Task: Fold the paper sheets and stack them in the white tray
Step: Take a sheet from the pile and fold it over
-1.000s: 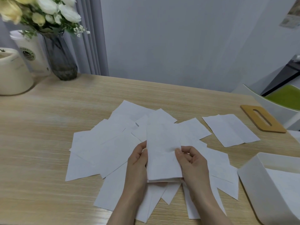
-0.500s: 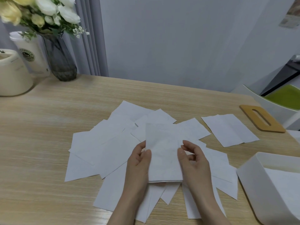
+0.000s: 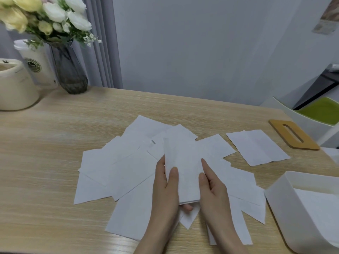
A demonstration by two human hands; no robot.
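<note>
- Your left hand (image 3: 166, 187) covers the folded sheet (image 3: 183, 171) along its left edge, and the fingers beneath it are hidden, bar one tip below the bottom edge.
- Your right hand (image 3: 213, 187) hides the sheet's right edge.
- Both forearms run off the bottom edge.
- The white tray (image 3: 280, 197) is cut by the right and bottom edges.
- The cup (image 3: 36, 65) logo is too small to read.

Single head-worn view, forward and down, close above the wooden table (image 3: 55, 143), wall beyond.
</note>
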